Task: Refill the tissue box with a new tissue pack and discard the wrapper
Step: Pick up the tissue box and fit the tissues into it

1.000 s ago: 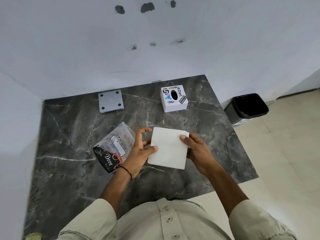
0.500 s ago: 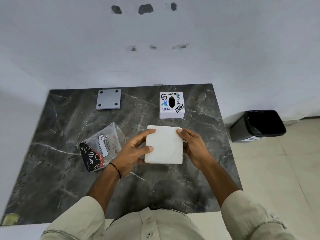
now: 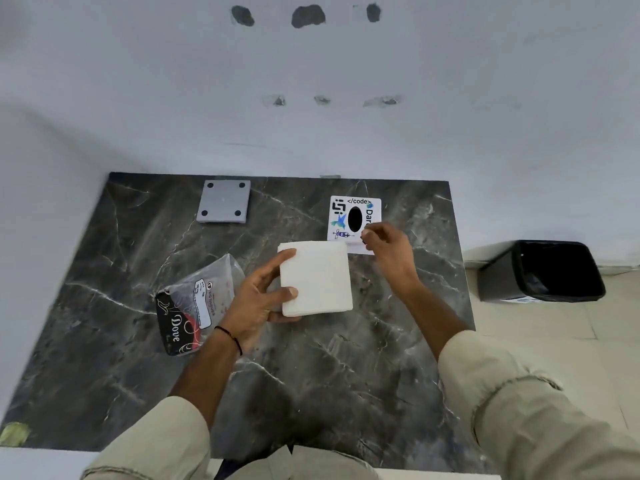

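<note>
My left hand (image 3: pixel 258 303) grips the left edge of a white stack of tissues (image 3: pixel 317 277), holding it flat above the dark marble table (image 3: pixel 346 375). The white tissue box (image 3: pixel 341 211), covered in stickers and with a black oval hole on top, stands just beyond the stack. My right hand (image 3: pixel 389 252) is at the box's near right corner with its fingers curled; it is blurred, and I cannot tell whether it grips the box. The empty clear and black "Dove" wrapper (image 3: pixel 197 303) lies on the table to the left of my left hand.
A grey square plate (image 3: pixel 224 206) with four dark dots lies at the back left of the table. A black bin (image 3: pixel 550 271) with a dark liner stands on the tiled floor to the right. A white wall runs behind the table.
My right hand let go of the tissue stack and moved forward to the tissue box. My left hand alone now holds the stack.
</note>
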